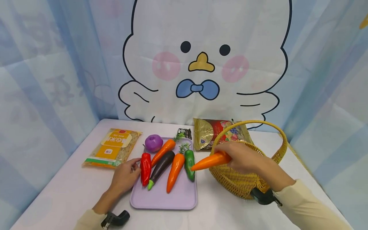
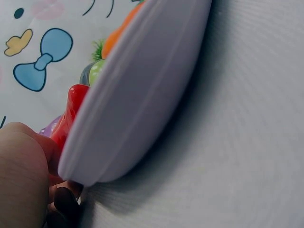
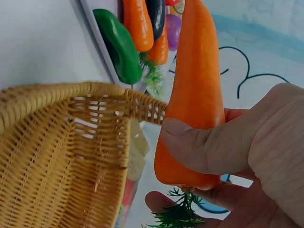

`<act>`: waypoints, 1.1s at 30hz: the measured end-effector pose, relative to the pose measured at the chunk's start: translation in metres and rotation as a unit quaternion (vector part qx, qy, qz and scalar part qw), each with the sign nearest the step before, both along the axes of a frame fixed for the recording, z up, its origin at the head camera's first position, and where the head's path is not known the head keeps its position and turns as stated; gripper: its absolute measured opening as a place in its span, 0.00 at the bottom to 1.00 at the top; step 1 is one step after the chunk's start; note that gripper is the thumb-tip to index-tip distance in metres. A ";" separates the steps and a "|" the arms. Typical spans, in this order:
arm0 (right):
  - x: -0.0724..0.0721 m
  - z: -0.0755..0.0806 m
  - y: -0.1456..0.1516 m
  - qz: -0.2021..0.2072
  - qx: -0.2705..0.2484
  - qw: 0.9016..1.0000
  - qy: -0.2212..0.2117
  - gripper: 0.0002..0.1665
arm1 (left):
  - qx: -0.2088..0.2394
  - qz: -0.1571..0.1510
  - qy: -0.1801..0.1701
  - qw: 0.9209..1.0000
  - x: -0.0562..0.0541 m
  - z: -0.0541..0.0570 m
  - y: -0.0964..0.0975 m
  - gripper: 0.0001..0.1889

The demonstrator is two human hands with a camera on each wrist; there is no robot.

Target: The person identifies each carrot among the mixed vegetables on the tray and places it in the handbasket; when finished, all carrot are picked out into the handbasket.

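Note:
My right hand [image 1: 240, 156] grips a thick orange carrot [image 3: 194, 99] by its leafy end, the tip pointing left, above the rim of a woven wicker basket [image 1: 238, 188]. At the left edge of a pale purple tray [image 1: 164, 201], my left hand [image 1: 126, 175] holds the rim, close beside a red chili pepper [image 1: 145, 167]. Also lying on the tray are a dark eggplant [image 1: 162, 167], two carrots, one nearer [image 1: 175, 172] and one farther [image 1: 164, 151], a green pepper [image 1: 189, 164] and a purple onion [image 1: 153, 142]. The left fingertips are partly hidden.
A yellow grain bag [image 1: 113, 148] lies left of the tray. Behind the basket is a gold and red food package [image 1: 207, 134], with a small black packet [image 1: 185, 132] behind the tray. The basket's tall handle [image 1: 283, 140] arches upward. A printed curtain [image 1: 201, 108] stands behind the table.

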State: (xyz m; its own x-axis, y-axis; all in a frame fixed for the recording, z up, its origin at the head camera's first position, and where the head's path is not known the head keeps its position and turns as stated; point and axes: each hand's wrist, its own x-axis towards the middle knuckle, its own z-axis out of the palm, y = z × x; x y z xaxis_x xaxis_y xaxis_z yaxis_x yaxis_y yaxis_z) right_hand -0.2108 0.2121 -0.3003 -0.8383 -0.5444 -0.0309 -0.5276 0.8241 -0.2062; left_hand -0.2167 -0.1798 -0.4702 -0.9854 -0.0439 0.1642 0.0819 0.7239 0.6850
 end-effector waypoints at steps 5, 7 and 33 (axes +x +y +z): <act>-0.007 0.001 0.013 -0.009 -0.003 1.000 0.000 0.31 | 0.000 0.001 -0.001 1.000 0.000 0.000 0.000 0.23; -0.010 0.001 0.018 -0.014 -0.008 1.000 -0.003 0.32 | 0.001 0.000 0.000 1.000 0.000 0.000 0.000 0.23; -0.051 -0.017 0.059 -0.103 0.017 0.993 -0.059 0.28 | 0.001 -0.003 0.006 1.000 0.000 0.000 -0.001 0.23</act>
State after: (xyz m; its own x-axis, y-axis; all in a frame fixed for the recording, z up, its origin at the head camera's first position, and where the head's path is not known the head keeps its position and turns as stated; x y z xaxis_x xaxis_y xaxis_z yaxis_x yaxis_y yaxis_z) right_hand -0.2615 0.2715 -0.3178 -0.9213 -0.3584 -0.1506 -0.3207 0.9197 -0.2266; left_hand -0.2165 -0.1806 -0.4706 -0.9836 -0.0387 0.1762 0.0942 0.7227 0.6847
